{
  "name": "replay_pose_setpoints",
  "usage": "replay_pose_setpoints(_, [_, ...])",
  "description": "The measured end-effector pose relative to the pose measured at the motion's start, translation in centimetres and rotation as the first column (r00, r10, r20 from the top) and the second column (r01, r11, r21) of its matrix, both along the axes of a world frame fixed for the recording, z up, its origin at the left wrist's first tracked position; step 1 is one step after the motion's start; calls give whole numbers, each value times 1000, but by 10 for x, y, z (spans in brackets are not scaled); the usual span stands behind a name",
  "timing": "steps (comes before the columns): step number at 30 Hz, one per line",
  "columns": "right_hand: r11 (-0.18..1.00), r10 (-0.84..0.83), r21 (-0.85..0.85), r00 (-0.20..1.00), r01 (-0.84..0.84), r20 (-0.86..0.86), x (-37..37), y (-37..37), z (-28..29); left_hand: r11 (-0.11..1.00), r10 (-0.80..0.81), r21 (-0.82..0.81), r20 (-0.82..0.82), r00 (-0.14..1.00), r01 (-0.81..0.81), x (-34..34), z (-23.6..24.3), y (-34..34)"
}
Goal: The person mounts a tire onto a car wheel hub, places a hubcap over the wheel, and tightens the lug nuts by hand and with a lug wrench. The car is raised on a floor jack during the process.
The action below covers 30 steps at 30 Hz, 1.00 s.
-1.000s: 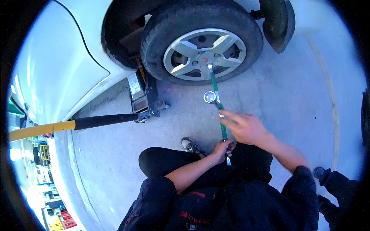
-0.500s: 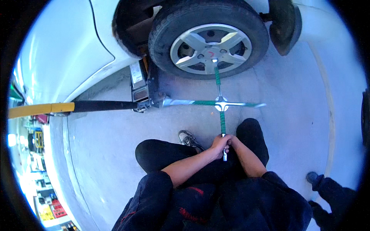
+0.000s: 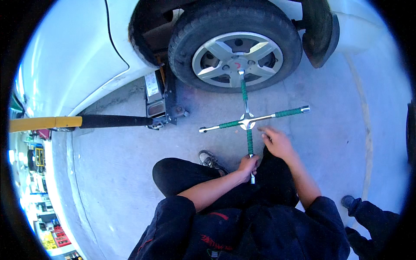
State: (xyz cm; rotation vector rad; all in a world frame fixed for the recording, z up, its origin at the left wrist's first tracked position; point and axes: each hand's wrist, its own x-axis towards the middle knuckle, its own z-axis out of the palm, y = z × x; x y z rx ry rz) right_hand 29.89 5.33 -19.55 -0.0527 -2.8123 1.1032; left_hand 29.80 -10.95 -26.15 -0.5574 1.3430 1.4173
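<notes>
A person sits low before a raised car, both bare hands in front of the lap. The left hand [image 3: 248, 165] is wrapped around the near arm of a four-way lug wrench [image 3: 247, 121], with the metal tip poking out below the fist. The right hand [image 3: 278, 143], holding nothing, is loosely open just to the right of and beyond the left, forefinger reaching toward the wrench's silver hub. The wrench's green-wrapped arms spread out ahead of the left hand, and its far end meets the wheel [image 3: 212, 77] beyond both hands. Left of the hands, further off, stands a floor jack [image 3: 156, 107], its black-and-yellow handle [image 3: 115, 121] stretching away leftward
</notes>
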Motion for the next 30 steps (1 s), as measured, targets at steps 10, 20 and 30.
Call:
replay_pose_setpoints(10, [545, -766, 246, 595, 802, -242, -7, 23, -170, 997, -16, 75, 58, 998, 11, -8, 13, 4])
replay_pose_setpoints(20, [448, 267, -845, 858, 293, 439, 5, -28, -165, 992, -35, 121, 72, 997, 27, -8, 12, -2])
replay_pose_setpoints(30, [999, -25, 41, 999, 24, 29, 26, 28, 4, 1000, 17, 16, 92, 996, -18, -7, -7, 1])
